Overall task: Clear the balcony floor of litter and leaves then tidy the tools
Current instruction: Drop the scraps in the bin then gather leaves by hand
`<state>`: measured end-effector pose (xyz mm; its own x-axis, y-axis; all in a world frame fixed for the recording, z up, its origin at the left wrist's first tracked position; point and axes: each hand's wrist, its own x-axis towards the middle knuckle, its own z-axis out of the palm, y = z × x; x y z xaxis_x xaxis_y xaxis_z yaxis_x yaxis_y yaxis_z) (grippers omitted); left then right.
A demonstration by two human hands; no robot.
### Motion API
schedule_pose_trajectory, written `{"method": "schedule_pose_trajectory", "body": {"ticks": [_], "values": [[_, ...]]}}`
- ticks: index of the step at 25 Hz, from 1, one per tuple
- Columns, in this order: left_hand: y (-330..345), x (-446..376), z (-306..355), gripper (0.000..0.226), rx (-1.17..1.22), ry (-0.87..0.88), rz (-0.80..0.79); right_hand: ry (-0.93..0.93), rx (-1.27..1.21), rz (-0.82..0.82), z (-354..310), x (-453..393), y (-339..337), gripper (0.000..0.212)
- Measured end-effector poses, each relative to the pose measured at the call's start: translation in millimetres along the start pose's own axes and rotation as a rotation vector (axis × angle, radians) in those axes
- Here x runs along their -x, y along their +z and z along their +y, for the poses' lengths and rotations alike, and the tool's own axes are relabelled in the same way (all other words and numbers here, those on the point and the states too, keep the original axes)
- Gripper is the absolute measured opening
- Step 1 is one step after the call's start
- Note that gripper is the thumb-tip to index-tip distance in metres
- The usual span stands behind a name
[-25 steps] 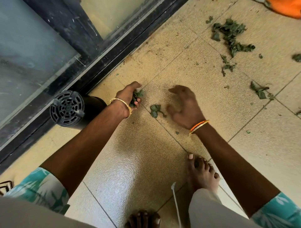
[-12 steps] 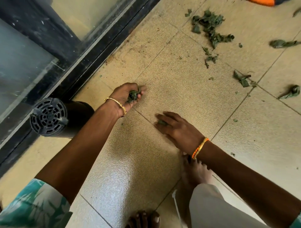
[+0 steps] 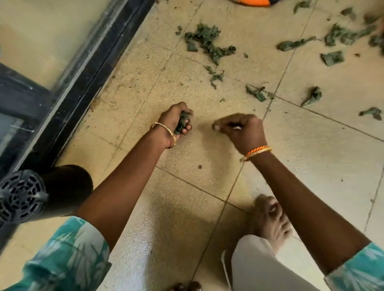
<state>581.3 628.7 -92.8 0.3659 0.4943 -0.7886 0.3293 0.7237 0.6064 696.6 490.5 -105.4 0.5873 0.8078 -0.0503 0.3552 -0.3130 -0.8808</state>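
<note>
My left hand (image 3: 175,122) grips a bunch of wilted green leaves (image 3: 181,124) just above the beige tiled floor (image 3: 187,176). My right hand (image 3: 241,129) is a short way to its right, fingers curled, pinching a small green leaf scrap (image 3: 213,126) at its fingertips. More leaves lie on the tiles beyond: a clump (image 3: 207,42) straight ahead, smaller pieces (image 3: 256,93) nearer the right hand, and several scattered pieces (image 3: 336,35) at the far right.
A dark sliding-door frame (image 3: 87,70) runs diagonally along the left. A black cylindrical grilled object (image 3: 20,195) lies at the lower left by the frame. An orange object (image 3: 252,2) shows at the top edge. My bare feet (image 3: 270,216) stand below my hands.
My right hand lifted off the floor with the leaf scrap that lay under its fingers and curled round it. My left hand kept its bunch. The view shifted, showing more leaves on the right.
</note>
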Motion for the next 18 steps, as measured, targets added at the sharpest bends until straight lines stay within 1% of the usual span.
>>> {"method": "schedule_pose_trajectory", "body": {"ticks": [1,2,5,7,8,9,11,12,13,14,16,17,18], "values": [[10,0,1,0.023,-0.063,-0.016,-0.025,0.034,-0.057,0.022,-5,-13,-8,0.015],[18,0,3,0.027,-0.094,-0.04,-0.053,0.027,-0.071,0.021,-10,-23,-10,0.013],[42,0,10,0.045,-0.068,-0.086,-0.133,-0.056,0.014,0.024,-26,-34,2,0.014],[53,-5,14,0.048,-0.051,-0.098,-0.11,-0.169,0.146,0.061,-26,-30,13,0.019],[57,-9,15,0.047,-0.032,-0.111,-0.083,-0.215,0.204,0.057,-22,-28,17,0.022],[59,-13,16,0.044,0.0,-0.121,-0.056,-0.223,0.253,0.017,-18,-27,18,0.029],[61,-21,16,0.038,-0.002,-0.101,-0.027,-0.198,0.332,-0.104,-12,-25,18,0.05],[62,-24,15,0.037,-0.054,-0.085,-0.017,-0.198,0.343,-0.154,-11,-23,17,0.056],[66,-26,14,0.037,-0.126,-0.063,-0.001,-0.195,0.334,-0.178,-10,-23,14,0.058],[70,-26,13,0.038,-0.186,-0.032,0.02,-0.183,0.323,-0.163,-7,-26,10,0.058],[78,-26,14,0.041,-0.235,0.033,0.044,-0.117,0.379,-0.043,2,-36,-6,0.054],[80,-28,16,0.04,-0.226,0.04,0.044,-0.074,0.475,0.001,12,-43,-16,0.053],[82,-29,17,0.039,-0.2,0.023,0.037,-0.031,0.588,0.003,24,-48,-28,0.054]]}}
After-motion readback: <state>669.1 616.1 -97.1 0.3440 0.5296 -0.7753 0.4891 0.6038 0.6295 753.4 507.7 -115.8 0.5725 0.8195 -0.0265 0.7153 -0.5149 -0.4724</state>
